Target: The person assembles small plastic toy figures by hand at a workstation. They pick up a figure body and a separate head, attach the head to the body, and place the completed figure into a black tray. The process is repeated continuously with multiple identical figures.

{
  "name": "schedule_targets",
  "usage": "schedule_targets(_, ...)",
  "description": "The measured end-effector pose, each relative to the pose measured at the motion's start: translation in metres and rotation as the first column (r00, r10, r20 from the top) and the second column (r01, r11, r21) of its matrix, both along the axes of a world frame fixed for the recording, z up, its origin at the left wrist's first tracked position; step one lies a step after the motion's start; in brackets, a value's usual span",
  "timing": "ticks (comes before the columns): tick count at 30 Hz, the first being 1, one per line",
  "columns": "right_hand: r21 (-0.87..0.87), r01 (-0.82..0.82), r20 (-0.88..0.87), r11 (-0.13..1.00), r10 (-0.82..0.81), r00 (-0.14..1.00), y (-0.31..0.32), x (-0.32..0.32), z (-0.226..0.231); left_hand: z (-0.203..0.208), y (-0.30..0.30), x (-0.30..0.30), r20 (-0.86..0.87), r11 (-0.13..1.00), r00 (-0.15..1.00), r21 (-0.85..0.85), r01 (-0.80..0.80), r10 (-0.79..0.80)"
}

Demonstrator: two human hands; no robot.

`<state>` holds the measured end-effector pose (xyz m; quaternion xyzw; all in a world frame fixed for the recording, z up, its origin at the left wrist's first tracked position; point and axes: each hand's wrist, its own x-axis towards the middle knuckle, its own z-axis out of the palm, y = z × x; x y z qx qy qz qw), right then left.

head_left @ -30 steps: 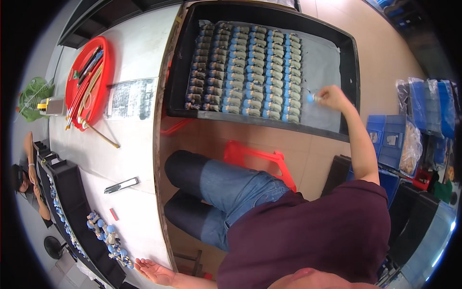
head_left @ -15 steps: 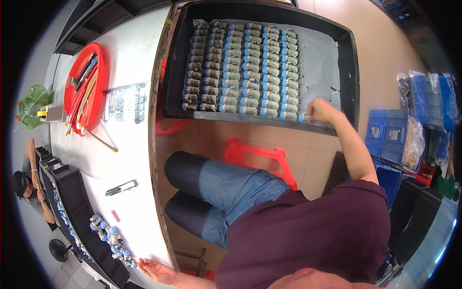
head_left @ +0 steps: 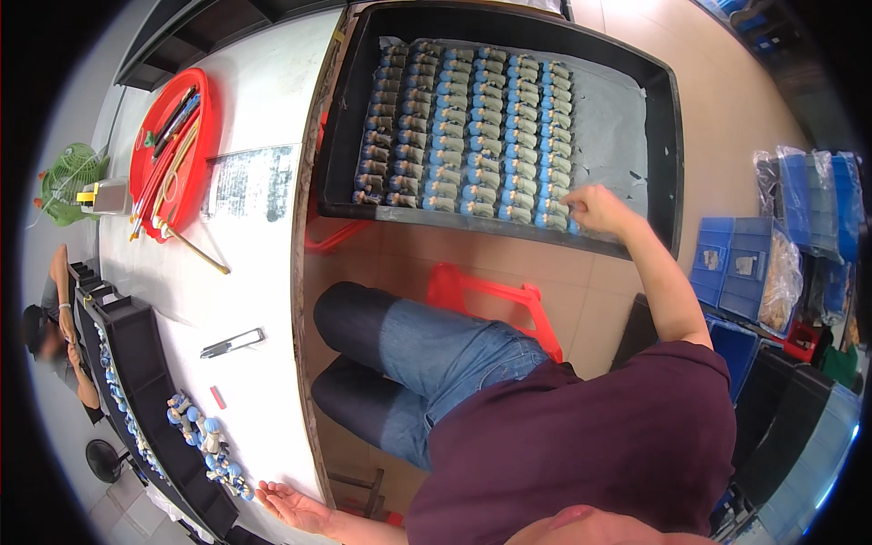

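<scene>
My right hand (head_left: 599, 210) is over the near right part of a black tray (head_left: 673, 154). Its index finger reaches out to the small blue-and-cream figurines (head_left: 553, 195) at the near end of the rightmost row. A bit of blue (head_left: 573, 227) shows just below the fingers, and nothing is visibly gripped. Several rows of such figurines lie on grey lining in the tray. My left hand (head_left: 292, 505) rests palm up on the white table, fingers loosely bent and apart. Beside its fingertips lies a loose cluster of blue-capped figurines (head_left: 211, 442).
On the table are a red oval basin (head_left: 214, 123) of brushes and sticks, a black cutter knife (head_left: 232, 343) and a small red strip (head_left: 217, 397). A red stool (head_left: 495, 295) stands below the tray. Blue crates (head_left: 734, 259) are at right; another person (head_left: 56, 341) works at far left.
My right hand has moved slightly up and left, from pinching a figurine at the near tray wall to an outstretched index finger. My left hand stays at the cluster. The view has shifted slightly.
</scene>
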<state>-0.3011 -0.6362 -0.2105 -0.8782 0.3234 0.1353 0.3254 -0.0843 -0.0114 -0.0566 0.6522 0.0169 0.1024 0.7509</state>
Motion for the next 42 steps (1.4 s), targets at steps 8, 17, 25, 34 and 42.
schedule_targets(8, -0.195, 0.134, -0.056, 0.972, -0.148, 0.987, -0.004, 0.014, -0.004, -0.002, 0.003, 0.000, -0.001, 1.000, 1.000, 0.005, -0.013, 0.013)
schedule_targets(17, -0.344, 0.132, 0.162, 0.930, -0.080, 0.984, -0.020, 0.032, -0.001, -0.003, 0.002, 0.001, -0.008, 1.000, 1.000, -0.015, -0.022, 0.022)
schedule_targets(25, -0.230, 0.121, 0.006, 0.966, -0.123, 0.992, -0.040, 0.051, -0.008, -0.002, 0.001, 0.000, 0.004, 1.000, 1.000, -0.023, -0.009, 0.009)
schedule_targets(34, -0.335, 0.172, 0.056, 0.926, -0.163, 0.985, -0.083, 0.069, -0.032, -0.002, 0.003, -0.002, 0.001, 0.999, 1.000, -0.043, -0.026, 0.026)
schedule_targets(42, -0.475, 0.275, 0.212, 0.836, -0.195, 0.958, -0.107, 0.084, -0.042, -0.001, -0.003, -0.001, 0.004, 0.998, 1.000, -0.061, -0.023, 0.023)
